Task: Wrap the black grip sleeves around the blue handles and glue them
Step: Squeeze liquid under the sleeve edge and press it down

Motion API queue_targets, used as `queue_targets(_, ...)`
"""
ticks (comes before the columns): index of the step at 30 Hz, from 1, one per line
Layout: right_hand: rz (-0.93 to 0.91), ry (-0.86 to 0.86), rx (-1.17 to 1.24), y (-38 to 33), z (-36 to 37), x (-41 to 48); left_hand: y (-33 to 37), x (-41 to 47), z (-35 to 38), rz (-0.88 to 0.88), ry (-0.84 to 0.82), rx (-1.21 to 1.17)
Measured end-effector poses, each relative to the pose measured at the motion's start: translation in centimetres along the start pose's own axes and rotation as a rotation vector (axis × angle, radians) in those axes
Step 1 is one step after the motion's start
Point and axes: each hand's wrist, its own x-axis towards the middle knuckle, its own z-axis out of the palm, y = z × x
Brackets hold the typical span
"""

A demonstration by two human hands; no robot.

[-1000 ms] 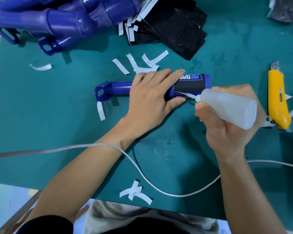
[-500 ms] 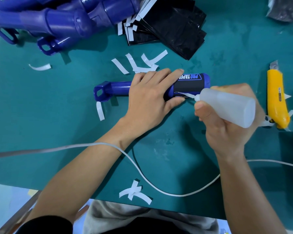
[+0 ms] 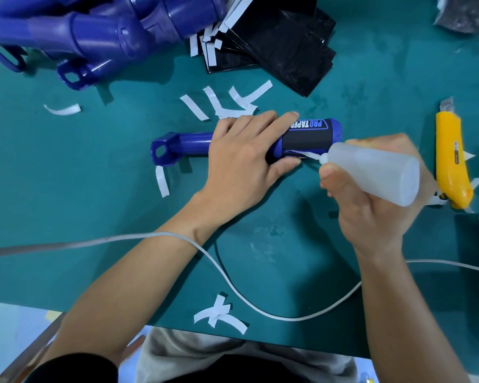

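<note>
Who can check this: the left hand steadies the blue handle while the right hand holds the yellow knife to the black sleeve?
Wrong tool. The head view shows the right hand holding a translucent squeeze bottle, nozzle at the black sleeve; the yellow knife lies on the mat. The left hand does steady the blue handle.

Single view, head-worn, wide-angle. Looks forward and steeply down onto teal table point(image 3: 67, 217), near-overhead. Close range: left hand point(image 3: 241, 158) and right hand point(image 3: 371, 211) mid-frame, forearms entering from below, lap point(image 3: 233, 360) at bottom edge.
</note>
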Motion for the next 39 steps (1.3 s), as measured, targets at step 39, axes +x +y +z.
queue_targets(39, -0.003, 0.029, -0.043, 0.86, -0.69, 0.40, 0.26, 0.02, -0.44, -0.005, -0.020, -0.012)
